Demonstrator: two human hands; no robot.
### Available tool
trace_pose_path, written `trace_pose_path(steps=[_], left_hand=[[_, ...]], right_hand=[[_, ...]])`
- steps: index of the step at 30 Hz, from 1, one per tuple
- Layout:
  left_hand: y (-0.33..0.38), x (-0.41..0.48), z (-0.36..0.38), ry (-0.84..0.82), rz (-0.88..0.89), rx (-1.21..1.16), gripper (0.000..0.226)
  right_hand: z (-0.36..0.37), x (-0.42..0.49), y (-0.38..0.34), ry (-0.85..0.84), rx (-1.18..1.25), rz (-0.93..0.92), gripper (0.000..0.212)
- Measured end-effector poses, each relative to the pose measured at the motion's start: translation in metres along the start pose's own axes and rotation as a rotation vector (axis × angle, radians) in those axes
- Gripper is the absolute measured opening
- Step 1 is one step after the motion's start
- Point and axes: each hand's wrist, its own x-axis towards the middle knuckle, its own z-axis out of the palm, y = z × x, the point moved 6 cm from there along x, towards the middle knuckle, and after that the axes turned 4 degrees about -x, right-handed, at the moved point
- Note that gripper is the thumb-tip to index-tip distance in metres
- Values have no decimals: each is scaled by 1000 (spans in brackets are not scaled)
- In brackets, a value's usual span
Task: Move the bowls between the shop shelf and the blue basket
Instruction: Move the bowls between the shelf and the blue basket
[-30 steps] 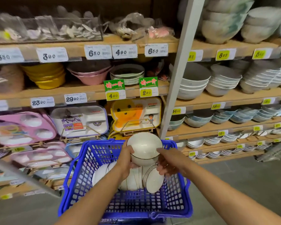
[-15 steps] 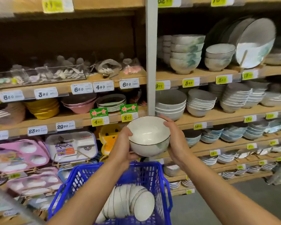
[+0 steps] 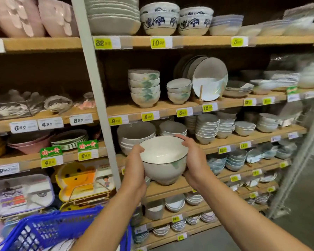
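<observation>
A white bowl [image 3: 163, 160] with a thin dark rim and a faint green mark is held upright in front of the shop shelf [image 3: 152, 111]. My left hand [image 3: 135, 166] grips its left side and my right hand [image 3: 193, 158] grips its right side, fingers curled over the rim. The blue basket [image 3: 49, 230] sits at the bottom left, below my left forearm, with more white bowls partly visible inside. A stack of two matching dark-rimmed bowls [image 3: 179, 90] stands on the shelf above, beside several stacked green-patterned bowls [image 3: 145, 87].
A grey upright post [image 3: 96, 91] divides the shelving. Dark-rimmed plates [image 3: 209, 78] lean on a stand at the right of the matching bowls. Stacks of grey bowls [image 3: 134, 134] sit right behind the held bowl. Children's divided trays [image 3: 76, 180] stand at the lower left.
Both hands have lifted the bowl out of the basket and carried it up and right toward the shelves. The view has risen, so the basket now shows only at the bottom left.
</observation>
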Motion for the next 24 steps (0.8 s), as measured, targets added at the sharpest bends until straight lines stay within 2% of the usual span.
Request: trace_pose_path(steps=[8, 15, 21, 24], left_hand=[[17, 26, 79, -71, 24, 0, 20], [39, 81, 101, -105, 74, 32, 20], [65, 135, 101, -139, 127, 51, 23], [83, 161, 99, -130, 151, 76, 37]], right_hand=[[-39, 39, -56, 74, 63, 0, 32], [-28, 93, -78, 80, 102, -5, 30], [5, 149, -88, -18, 112, -14, 33], [22, 178, -95, -87, 132, 9, 35]])
